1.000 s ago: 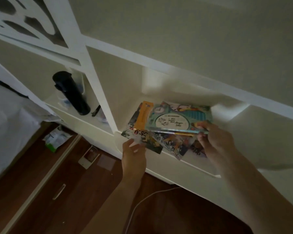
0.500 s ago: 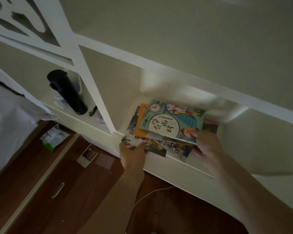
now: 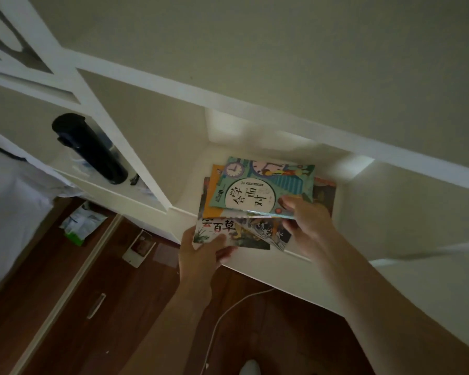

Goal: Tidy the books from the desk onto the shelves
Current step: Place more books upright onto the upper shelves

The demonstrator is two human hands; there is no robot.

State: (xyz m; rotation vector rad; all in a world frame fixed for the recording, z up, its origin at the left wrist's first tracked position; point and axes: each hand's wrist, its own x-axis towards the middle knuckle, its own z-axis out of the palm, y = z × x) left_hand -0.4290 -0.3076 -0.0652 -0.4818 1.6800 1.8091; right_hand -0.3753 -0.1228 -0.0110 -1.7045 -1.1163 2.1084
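I see a stack of books (image 3: 255,209) lying flat in a white shelf (image 3: 344,212) box. The front end of the stack sticks out a little past the shelf edge. My left hand (image 3: 201,255) holds the near left corner of the bottom book (image 3: 217,231), thumb on top of the cover and fingers under it. My right hand (image 3: 306,223) pinches the near right corner of the teal book (image 3: 266,188) on top, and lifts that corner a bit off the books below. An orange book (image 3: 213,196) peeks out on the left, under the teal one. In the next box to the left stands a black bottle (image 3: 92,150), well apart from the books. Below is a dark wood floor (image 3: 119,307) with a white cable (image 3: 228,309) on it.
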